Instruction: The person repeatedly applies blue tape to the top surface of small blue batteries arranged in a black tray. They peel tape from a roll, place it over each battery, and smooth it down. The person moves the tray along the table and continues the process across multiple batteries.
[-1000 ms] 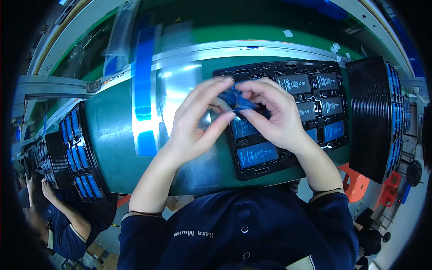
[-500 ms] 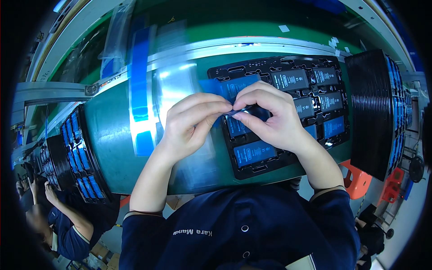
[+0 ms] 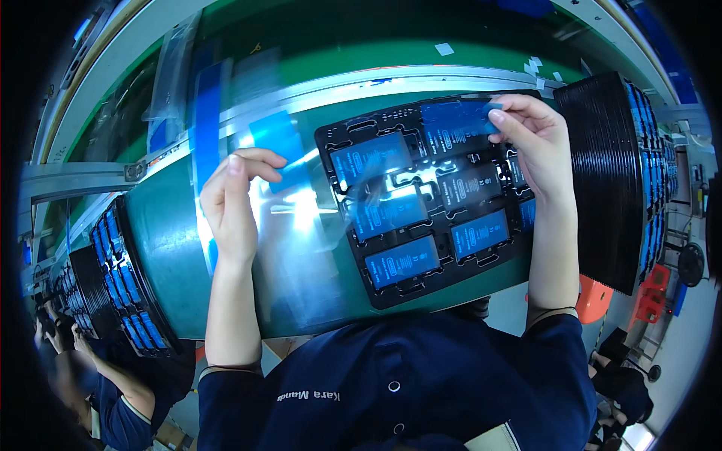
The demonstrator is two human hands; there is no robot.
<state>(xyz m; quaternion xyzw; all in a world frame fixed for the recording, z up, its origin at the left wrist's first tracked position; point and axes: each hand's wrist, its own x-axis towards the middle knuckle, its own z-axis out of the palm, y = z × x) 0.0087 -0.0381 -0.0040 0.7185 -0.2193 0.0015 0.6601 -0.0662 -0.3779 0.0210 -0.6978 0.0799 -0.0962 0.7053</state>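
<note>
My right hand (image 3: 530, 135) pinches the end of a blue film piece (image 3: 459, 118) between thumb and fingertips. This film stretches over a flat battery in the top row of a black tray (image 3: 380, 297). Several dark-faced and blue-covered batteries (image 3: 402, 263) sit in the tray's slots. To the left, my left hand (image 3: 237, 195) is loosely curled, its thumb apart from the fingertips. Another blue film piece (image 3: 274, 139) shows at those fingertips; whether they touch it is unclear. Blurred clear plastic sheets (image 3: 308, 278) lie between that hand and the tray, with glare on them.
A long blue strip (image 3: 207, 113) in clear plastic lies at the far left. Stacked black trays (image 3: 602, 180) stand to the right; another battery-filled stack (image 3: 131, 270) is at left. A metal rail (image 3: 421, 74) crosses behind the green tabletop (image 3: 169, 225). Another person's arm (image 3: 113, 368) appears lower left.
My hands were together over the tray, fingertips meeting on a small dark bit. They have parted: the left moved left, the right moved right and up with blue film. The view shifted slightly.
</note>
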